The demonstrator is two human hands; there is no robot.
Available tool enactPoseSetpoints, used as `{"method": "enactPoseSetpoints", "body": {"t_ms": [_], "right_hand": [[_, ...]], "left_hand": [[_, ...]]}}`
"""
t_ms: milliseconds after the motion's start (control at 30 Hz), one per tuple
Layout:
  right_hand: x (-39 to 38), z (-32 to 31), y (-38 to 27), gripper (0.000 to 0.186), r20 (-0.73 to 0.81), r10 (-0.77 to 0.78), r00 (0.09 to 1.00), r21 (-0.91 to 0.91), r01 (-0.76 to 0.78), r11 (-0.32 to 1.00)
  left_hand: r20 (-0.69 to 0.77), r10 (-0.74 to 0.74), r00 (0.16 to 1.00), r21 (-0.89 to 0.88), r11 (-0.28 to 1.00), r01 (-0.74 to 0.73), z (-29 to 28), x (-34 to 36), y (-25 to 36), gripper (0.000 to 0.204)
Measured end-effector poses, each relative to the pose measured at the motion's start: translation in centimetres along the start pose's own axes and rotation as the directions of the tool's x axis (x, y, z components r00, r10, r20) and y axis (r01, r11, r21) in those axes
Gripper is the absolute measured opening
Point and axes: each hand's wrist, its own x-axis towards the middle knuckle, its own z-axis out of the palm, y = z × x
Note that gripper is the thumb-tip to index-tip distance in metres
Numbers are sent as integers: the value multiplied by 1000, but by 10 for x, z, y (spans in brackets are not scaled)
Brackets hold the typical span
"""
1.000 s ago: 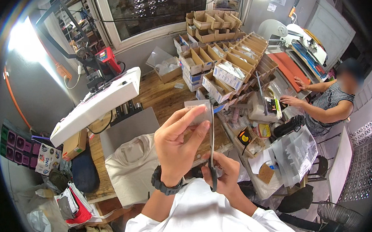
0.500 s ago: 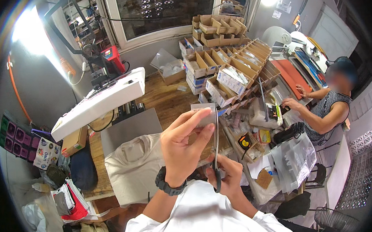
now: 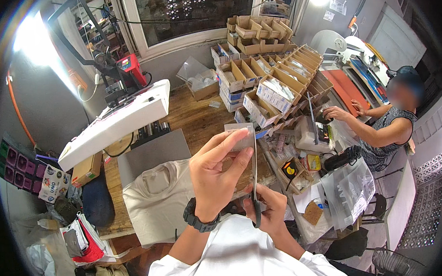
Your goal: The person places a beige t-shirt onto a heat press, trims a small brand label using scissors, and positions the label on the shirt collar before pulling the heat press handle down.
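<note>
My left hand (image 3: 217,172) pinches a small translucent sheet with faint printing (image 3: 238,130) between thumb and fingers, raised over the wooden table (image 3: 190,109). My right hand (image 3: 268,207) is closed on the dark handles of a pair of scissors (image 3: 256,205), whose long narrow blades point upward along the sheet's right edge, beside my left thumb. Whether the blades meet the sheet I cannot tell. Left of my hands a beige T-shirt (image 3: 155,205) lies spread on the table, its collar upward, partly over a grey platen (image 3: 143,156).
Stacked cardboard bins (image 3: 273,86) fill the back right. A heat press (image 3: 111,118) stands at the left. A co-worker (image 3: 388,130) reaches over cluttered supplies beside an orange pad (image 3: 342,88). Clear plastic bags (image 3: 347,196) lie at the right, a fan (image 3: 399,263) at the lower right.
My hands, sheet and scissors sit slightly right of where they were a second ago, their grip unaltered. The co-worker's nearer hand has moved up and left, toward the bins.
</note>
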Motion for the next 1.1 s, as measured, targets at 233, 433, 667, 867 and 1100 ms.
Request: {"method": "enactPoseSetpoints", "body": {"t_ms": [233,433,667,867,1100], "right_hand": [[3,-6,7,26,-4,116,993,41,-116,992],[16,-13,17,25,-3,98,995,-14,-98,995],[25,-17,29,23,25,174,984,25,-174,984],[29,-19,44,22,40,218,975,19,-219,976],[35,-23,57,21,45,287,957,39,-288,957]], "left_hand": [[60,-45,997,-21,999,46,6,5,-17,38],[55,-91,994,-49,994,94,16,13,-26,39],[22,-121,992,-38,992,122,23,22,-38,39],[1,-143,990,-30,989,143,28,29,-51,38],[3,-169,986,-46,985,169,37,35,-65,55]]}}
